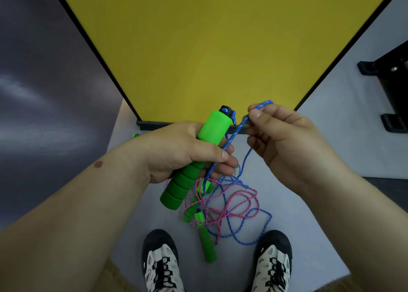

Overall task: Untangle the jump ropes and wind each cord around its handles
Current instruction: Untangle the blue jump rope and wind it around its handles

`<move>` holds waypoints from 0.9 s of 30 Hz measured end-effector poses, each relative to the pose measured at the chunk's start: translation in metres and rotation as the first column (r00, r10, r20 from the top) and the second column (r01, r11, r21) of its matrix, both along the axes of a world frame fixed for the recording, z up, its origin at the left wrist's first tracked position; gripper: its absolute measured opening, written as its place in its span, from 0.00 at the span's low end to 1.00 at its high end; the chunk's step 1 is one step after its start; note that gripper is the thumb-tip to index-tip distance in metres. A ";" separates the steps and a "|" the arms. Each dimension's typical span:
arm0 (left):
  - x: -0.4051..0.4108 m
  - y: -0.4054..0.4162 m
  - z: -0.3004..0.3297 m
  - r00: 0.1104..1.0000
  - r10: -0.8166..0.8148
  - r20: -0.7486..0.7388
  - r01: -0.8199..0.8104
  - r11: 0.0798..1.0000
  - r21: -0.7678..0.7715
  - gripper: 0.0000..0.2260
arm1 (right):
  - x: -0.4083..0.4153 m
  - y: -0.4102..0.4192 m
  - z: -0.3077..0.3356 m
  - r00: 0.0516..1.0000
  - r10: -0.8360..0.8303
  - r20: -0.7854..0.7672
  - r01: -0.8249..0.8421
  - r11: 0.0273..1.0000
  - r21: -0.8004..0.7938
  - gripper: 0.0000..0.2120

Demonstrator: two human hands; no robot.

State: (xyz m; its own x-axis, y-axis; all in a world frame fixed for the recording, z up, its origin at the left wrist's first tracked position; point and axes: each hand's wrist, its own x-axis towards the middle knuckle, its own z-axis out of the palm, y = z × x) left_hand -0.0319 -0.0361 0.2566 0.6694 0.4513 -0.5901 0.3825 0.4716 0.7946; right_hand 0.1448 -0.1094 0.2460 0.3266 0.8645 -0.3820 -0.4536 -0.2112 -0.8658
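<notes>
Looking down from my head: my left hand (187, 152) grips a green foam handle (194, 159), fingers curled round its middle, the cap end pointing away from me. My right hand (284, 141), just to the right, pinches a bend of the blue cord (231, 137) between thumb and fingertips. That cord runs from the handle's cap down to the grey floor (309, 214), where it lies knotted with a pink cord (234, 205) between my two shoes (162, 263).

To do this well, I judge I should keep the handle steady, draw the blue cord up slowly, and free each crossing over the pink one before winding, laying turns side by side.

By count: two cords, one blue and one pink. I see one handle in hand and at least two more green handles (206, 243) in the tangle; a green scrap shows far left, unclear. A yellow panel (209, 44) stands beyond.
</notes>
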 end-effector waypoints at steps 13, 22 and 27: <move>-0.001 0.001 0.000 1.000 -0.010 0.010 0.010 1.000 0.010 0.06 | -0.005 -0.003 0.001 0.984 0.175 -0.035 -0.176 0.984 -0.025 0.12; -0.001 0.001 0.001 1.000 -0.027 -0.009 0.027 0.999 0.028 0.10 | 0.007 0.002 0.004 0.996 -0.084 0.000 0.084 0.994 0.072 0.03; 0.000 -0.001 0.001 1.000 -0.026 0.003 0.026 0.999 0.034 0.06 | 0.012 0.002 0.006 0.994 -0.110 -0.027 0.111 0.992 0.052 0.02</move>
State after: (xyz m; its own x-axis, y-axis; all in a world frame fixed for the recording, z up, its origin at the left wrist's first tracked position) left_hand -0.0323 -0.0368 0.2574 0.6835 0.4533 -0.5722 0.3914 0.4340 0.8114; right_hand 0.1566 -0.1075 0.2521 0.4127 0.8429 -0.3452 -0.4926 -0.1122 -0.8630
